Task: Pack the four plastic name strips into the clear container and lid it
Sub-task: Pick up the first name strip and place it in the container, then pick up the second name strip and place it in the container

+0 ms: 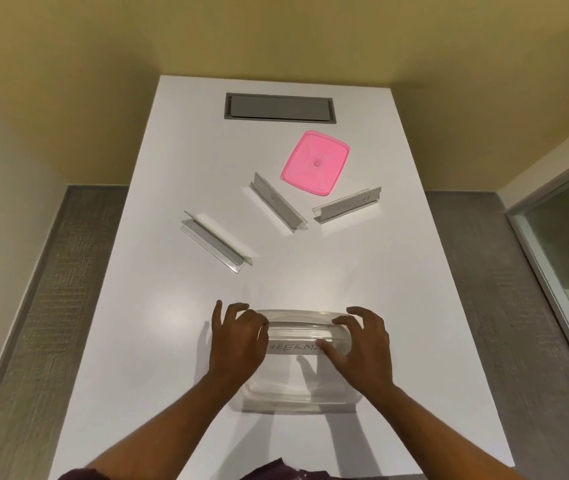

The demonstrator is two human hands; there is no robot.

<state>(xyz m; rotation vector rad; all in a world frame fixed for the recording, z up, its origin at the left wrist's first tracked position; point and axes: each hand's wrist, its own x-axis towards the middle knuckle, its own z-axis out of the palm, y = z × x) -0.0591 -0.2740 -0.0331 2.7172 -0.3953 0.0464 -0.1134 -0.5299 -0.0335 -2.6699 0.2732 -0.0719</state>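
The clear container (297,393) stands on the white table (130,341) near the front edge. A name strip (293,348) with handwritten letters lies across its inside. My left hand (238,341) grips the strip's left end and my right hand (362,344) grips its right end, fingers curled over the far rim. Three more clear strips lie further back: one at the left (215,242), one in the middle (278,206), one at the right (345,204). The pink lid (315,162) lies flat behind them.
A grey recessed hatch (279,109) sits in the table's far end. Grey carpet lies on both sides of the table. A glass panel (567,258) stands at the right, and a yellow wall is behind.
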